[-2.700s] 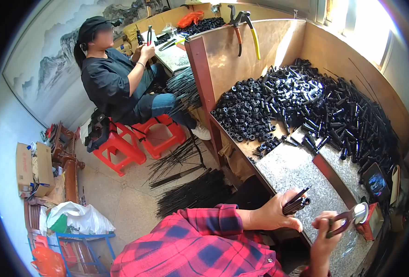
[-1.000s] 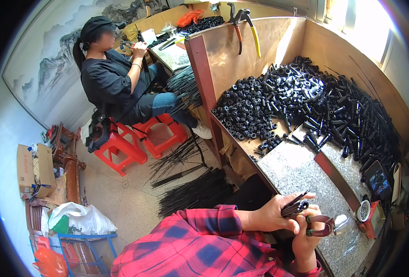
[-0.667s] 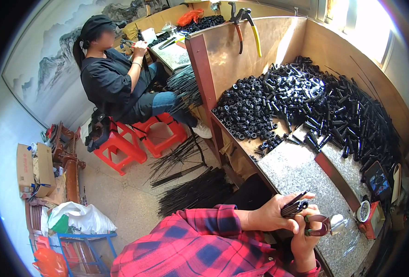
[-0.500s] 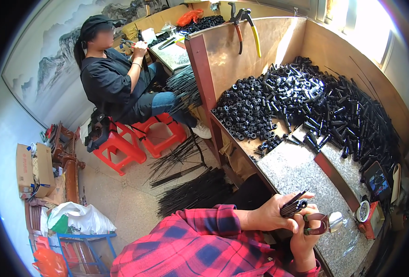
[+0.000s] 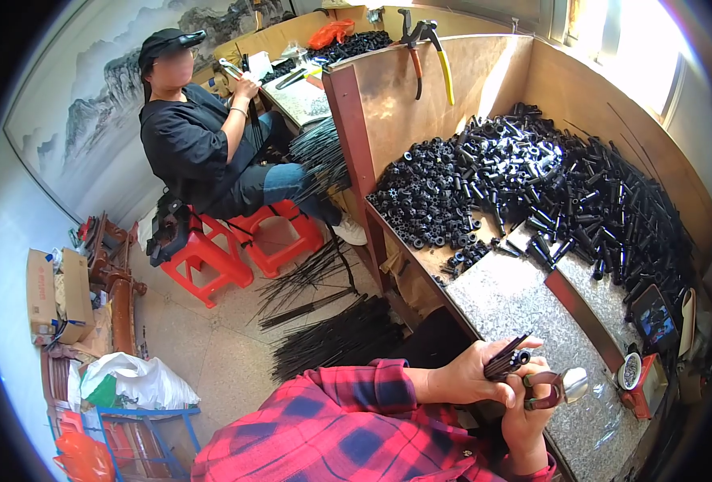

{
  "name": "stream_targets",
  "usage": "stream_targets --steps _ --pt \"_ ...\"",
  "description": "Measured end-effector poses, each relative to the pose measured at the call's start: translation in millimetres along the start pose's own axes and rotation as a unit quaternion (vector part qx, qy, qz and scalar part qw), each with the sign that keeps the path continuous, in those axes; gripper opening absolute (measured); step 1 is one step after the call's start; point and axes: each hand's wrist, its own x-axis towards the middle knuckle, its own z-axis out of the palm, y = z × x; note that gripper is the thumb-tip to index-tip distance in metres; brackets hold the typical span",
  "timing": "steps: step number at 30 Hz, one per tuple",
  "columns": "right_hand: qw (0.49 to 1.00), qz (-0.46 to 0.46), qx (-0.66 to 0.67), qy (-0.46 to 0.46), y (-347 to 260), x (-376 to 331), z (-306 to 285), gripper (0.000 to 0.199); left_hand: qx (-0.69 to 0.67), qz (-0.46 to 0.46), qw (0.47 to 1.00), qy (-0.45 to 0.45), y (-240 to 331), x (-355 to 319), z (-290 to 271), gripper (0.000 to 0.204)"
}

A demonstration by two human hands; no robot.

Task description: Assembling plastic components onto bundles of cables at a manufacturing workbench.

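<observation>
My left hand (image 5: 478,382) is closed around a bundle of thin black rods (image 5: 507,361), whose ends point up and to the right. Just beside it, my right hand (image 5: 523,426) grips a hand tool with dark red and green curved handles (image 5: 545,390) and a rounded, shiny metal head (image 5: 574,381). I cannot make out the tool's exact kind. Both hands are close together at the near edge of the grey speckled worktop (image 5: 500,301). My fingers hide part of the rods and of the tool's handles.
A large heap of black tubular parts (image 5: 524,169) fills the bench's far side, beside small black nuts (image 5: 428,209). Pliers (image 5: 428,56) hang on the wooden divider. A dark metal strip (image 5: 585,317), a white cup (image 5: 630,369) and a phone (image 5: 655,317) lie right. A co-worker (image 5: 191,145) sits left.
My hands stay nearly in place, and the tool's metal head has tilted and shifted slightly left. The co-worker's head has turned toward me.
</observation>
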Motion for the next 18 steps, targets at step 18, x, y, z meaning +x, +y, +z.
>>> stream_targets --steps 18 --pt "0.988 -0.106 -0.112 -0.029 2.9 2.4 -1.1 0.018 -0.005 -0.014 1.000 0.004 6.3 -5.4 -3.3 0.092"
